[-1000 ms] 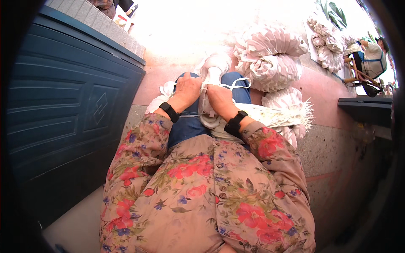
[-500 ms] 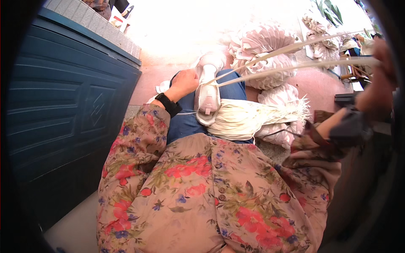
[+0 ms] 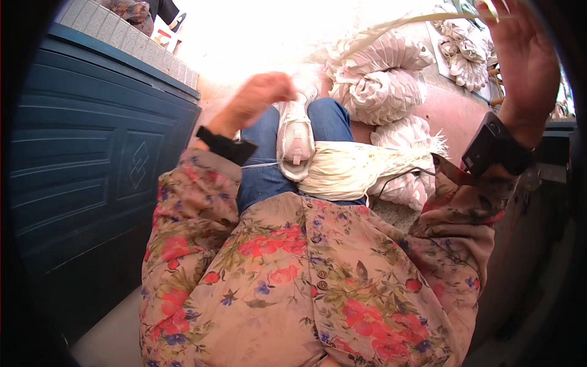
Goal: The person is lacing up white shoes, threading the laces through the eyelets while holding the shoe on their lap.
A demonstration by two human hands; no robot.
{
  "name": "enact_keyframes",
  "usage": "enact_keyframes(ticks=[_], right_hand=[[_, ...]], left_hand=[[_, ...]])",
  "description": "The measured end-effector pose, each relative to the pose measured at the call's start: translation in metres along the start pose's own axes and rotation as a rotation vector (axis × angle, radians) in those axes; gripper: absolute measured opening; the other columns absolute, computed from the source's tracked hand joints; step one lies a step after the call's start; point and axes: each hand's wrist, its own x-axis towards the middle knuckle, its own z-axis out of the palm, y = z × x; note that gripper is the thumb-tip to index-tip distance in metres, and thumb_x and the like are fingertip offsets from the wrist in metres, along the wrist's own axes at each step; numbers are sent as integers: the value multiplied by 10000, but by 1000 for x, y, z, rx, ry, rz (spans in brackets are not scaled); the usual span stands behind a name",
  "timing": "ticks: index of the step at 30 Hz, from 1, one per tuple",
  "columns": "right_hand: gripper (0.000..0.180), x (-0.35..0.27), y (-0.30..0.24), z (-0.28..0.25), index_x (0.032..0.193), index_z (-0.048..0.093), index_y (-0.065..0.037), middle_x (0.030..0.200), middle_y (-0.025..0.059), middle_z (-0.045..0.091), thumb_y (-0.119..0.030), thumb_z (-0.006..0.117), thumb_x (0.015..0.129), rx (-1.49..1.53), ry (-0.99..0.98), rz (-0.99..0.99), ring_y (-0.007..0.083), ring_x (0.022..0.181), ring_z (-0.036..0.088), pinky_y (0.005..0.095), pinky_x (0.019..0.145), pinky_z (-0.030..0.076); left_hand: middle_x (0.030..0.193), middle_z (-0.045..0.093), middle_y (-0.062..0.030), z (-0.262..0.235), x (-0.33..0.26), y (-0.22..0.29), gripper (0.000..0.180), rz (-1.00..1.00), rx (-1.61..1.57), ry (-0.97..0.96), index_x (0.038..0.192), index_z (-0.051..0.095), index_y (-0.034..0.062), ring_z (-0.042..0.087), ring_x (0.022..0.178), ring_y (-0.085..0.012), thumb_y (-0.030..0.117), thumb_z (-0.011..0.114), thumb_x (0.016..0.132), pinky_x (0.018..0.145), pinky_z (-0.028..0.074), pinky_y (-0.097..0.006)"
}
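Note:
A white and pale pink shoe lies between my knees, its heel toward me. My left hand is above its far end, fingers curled in and blurred; what they hold, if anything, does not show. High at the right, my right hand is raised with its fingers pinched on a cream shoelace. That lace stretches away to the left and fades into the bright background. A thick bundle of cream shoelaces lies across my right thigh, touching the shoe.
Stacks of pale shoe pieces stand on the floor ahead and to the right, with another pile beside my right leg. A dark blue panelled cabinet rises close on my left. Farther right sits another pale pile.
My right hand has risen, and the lace strands no longer stretch from the shoe to it. My left hand has lifted up and away from the shoe's side.

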Motion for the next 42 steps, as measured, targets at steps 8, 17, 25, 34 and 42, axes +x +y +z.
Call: enact_keyframes(ticks=[8,17,25,34,42], right_hand=[[130,80,46,-262,661,349,-39,660,70,387,-50,364,790,653,73,538,182,630,375,327,656,331],[129,-58,185,-189,778,591,-63,692,20,552,-161,523,828,-572,-437,608,73,627,486,199,571,393],[172,-184,268,-110,686,618,-65,751,97,557,-194,530,759,-1141,-876,169,295,761,515,418,660,410],[96,-196,273,-98,661,598,-68,756,81,543,-128,534,700,-1336,-758,-26,271,801,493,409,639,384],[80,-190,273,-97,709,588,-52,791,94,535,-111,550,670,-1374,-909,-12,270,826,494,409,648,394]], left_hand=[[531,282,57,-160,-143,26,175,100,-500,778,776,464,90,248,433,-47,208,456,904,415,213,-204],[575,312,43,-188,-175,73,238,208,-250,1124,927,503,41,275,461,-51,271,446,911,429,242,-196],[642,517,19,-64,-79,-40,185,-344,251,462,862,623,17,451,547,-62,161,508,841,507,381,-202],[722,628,-135,10,-54,-83,238,-160,770,309,869,618,-38,603,656,-199,178,539,806,604,455,-297],[760,611,-191,9,-58,-91,229,-236,876,408,805,632,41,587,727,-355,241,522,787,651,462,-412]])
